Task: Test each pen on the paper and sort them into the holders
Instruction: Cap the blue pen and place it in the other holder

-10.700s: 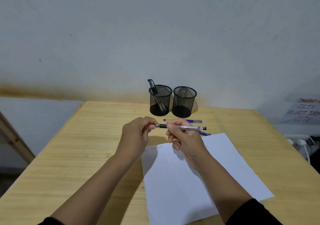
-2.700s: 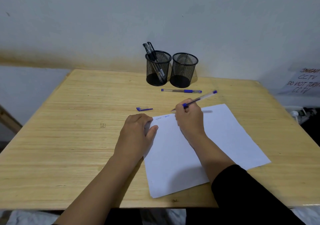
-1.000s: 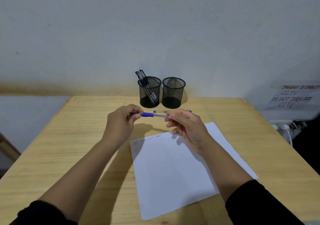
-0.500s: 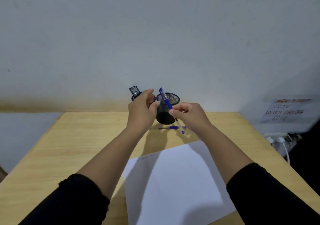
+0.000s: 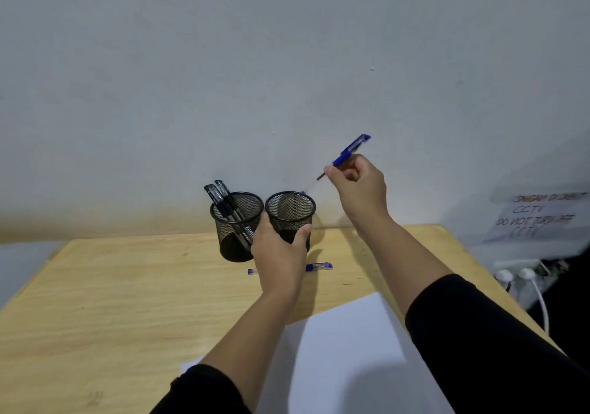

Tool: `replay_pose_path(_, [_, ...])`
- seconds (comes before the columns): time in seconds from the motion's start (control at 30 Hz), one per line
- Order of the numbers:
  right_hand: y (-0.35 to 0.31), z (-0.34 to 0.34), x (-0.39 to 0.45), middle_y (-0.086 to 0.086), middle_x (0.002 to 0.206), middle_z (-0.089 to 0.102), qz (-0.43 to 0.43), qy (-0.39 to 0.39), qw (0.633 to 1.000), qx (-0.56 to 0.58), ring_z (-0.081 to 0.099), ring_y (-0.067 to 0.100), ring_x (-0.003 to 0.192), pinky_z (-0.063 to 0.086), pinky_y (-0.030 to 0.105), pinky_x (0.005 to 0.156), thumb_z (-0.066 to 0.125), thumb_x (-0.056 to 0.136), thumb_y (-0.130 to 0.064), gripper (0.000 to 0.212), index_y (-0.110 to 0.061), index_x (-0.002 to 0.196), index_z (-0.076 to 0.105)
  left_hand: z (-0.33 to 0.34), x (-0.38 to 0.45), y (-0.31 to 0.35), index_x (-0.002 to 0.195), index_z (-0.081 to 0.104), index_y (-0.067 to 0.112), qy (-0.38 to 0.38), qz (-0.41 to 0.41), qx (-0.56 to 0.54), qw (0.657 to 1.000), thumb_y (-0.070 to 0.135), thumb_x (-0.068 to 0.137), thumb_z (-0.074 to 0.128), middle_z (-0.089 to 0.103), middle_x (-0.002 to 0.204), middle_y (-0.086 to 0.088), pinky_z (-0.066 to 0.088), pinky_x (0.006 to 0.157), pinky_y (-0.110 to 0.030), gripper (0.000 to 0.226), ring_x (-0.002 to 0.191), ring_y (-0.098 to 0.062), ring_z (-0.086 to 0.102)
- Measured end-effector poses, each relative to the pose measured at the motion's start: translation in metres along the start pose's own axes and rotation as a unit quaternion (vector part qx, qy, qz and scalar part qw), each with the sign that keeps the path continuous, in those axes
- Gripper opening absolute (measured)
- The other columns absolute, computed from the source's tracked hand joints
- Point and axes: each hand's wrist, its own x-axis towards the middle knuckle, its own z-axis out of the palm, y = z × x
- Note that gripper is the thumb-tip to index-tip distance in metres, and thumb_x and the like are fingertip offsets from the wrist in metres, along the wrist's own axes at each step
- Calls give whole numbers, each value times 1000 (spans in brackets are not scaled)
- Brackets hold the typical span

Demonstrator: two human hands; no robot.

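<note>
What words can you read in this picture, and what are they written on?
"CCTV" stands on the paper sign on the right wall.
"DO NOT TURN OFF" stands below it on the same sign, blurred but legible.
The sign's red top line and its bottom line are too blurred to read.
A faint mark on the table is too small to read.
Print on the black pens is too small to read.

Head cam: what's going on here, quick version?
A person is sorting pens at a wooden table. The right hand pinches a capped blue pen, tilted with its lower end at the rim of the right mesh holder, which the left hand grips to steady. The left holder holds two black pens. Another blue pen lies on the table behind the left hand, and the paper sits nearer the person.
</note>
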Motion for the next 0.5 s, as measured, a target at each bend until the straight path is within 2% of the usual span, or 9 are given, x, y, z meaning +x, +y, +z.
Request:
replay_pose_path(0.1, [14, 10, 4, -9, 71, 57, 19, -28, 999, -24, 53, 11, 72, 40, 24, 70, 67, 81, -25, 10, -17, 83, 62, 8, 2, -1, 138, 35, 10, 13, -3, -7, 1000, 39, 73, 72, 49, 139, -7, 28, 111, -32, 80, 132, -22, 39])
replay_pose_path(0.23, [31, 20, 5, -6, 86, 61, 52, -98, 989, -93, 53, 14, 83, 37, 27, 74, 70, 79, -29, 16, -15, 87, 67, 14, 4, -9, 138, 36, 12, 24, -12, -19, 999, 35, 73, 73, 50, 138, -7, 30, 110, -31, 78, 131, -21, 41])
replay_pose_path(0.4, [43, 28, 6, -1, 94, 56, 69, -113, 981, -141, 54, 22, 107, 41, 29, 79, 75, 73, -32, 16, -25, 69, 61, 19, 8, -18, 132, 43, 15, 37, -8, -21, 999, 40, 71, 73, 57, 130, -4, 40, 104, -38, 72, 123, -20, 49])
replay_pose_path(0.5, [43, 28, 8, 1, 103, 57, 65, -120, 980, -148, 50, 23, 115, 41, 30, 85, 74, 74, -33, 13, -24, 80, 67, 20, 8, -19, 132, 44, 15, 40, -1, -17, 999, 40, 72, 73, 58, 129, -4, 40, 104, -36, 72, 122, -20, 50])
